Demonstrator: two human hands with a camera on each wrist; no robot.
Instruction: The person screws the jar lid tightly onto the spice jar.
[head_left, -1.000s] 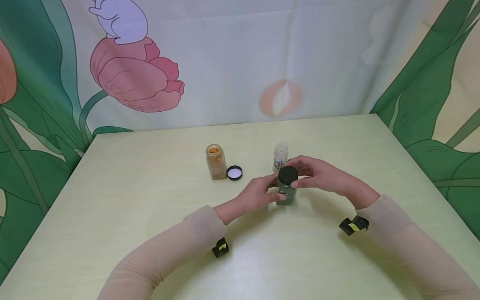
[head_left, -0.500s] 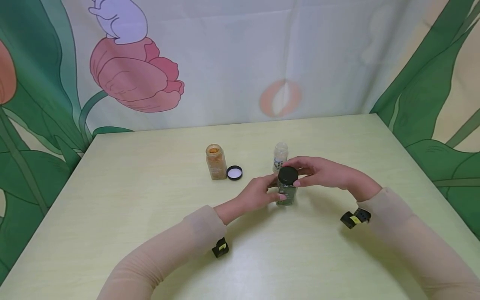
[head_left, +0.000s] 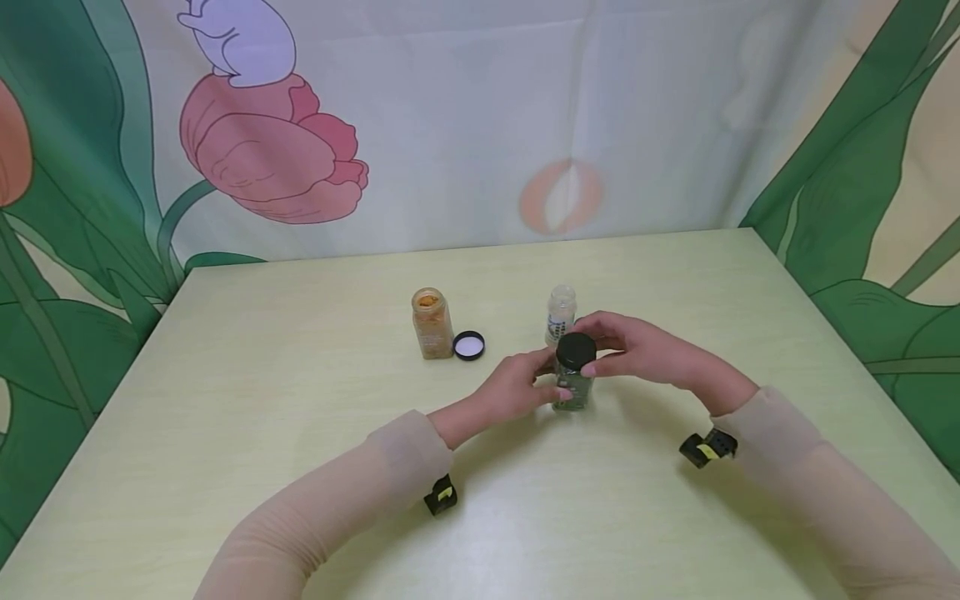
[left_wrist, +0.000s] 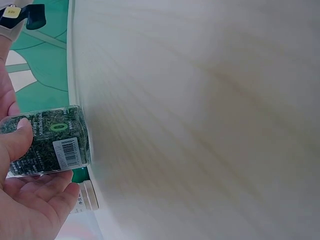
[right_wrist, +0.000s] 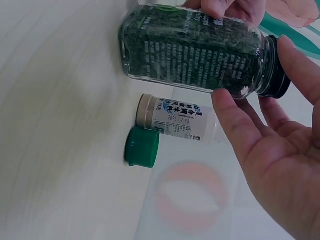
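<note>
A glass jar of dried parsley (head_left: 573, 390), closed with a black lid (head_left: 576, 351), stands upright on the table. My left hand (head_left: 513, 387) grips its body low down, thumb on the near face and fingers behind. The left wrist view shows the jar's barcode label (left_wrist: 67, 153). From the right, my right hand (head_left: 637, 350) pinches the lid, its thumb on the near side. One fingertip lies along the jar's shoulder in the right wrist view. Just behind stands a small uncapped clear bottle (head_left: 561, 310) with a printed label; a green cap (right_wrist: 142, 147) is beside it.
To the left stands an uncapped glass jar of orange seasoning (head_left: 432, 332). A black lid (head_left: 468, 346) lies beside it, white inside facing up. A printed curtain (head_left: 450, 125) hangs behind the far edge of the pale table (head_left: 300, 358).
My right hand and wrist turned slightly around the lid, then turned back to nearly their earlier pose. My left hand and the jar have stayed in place.
</note>
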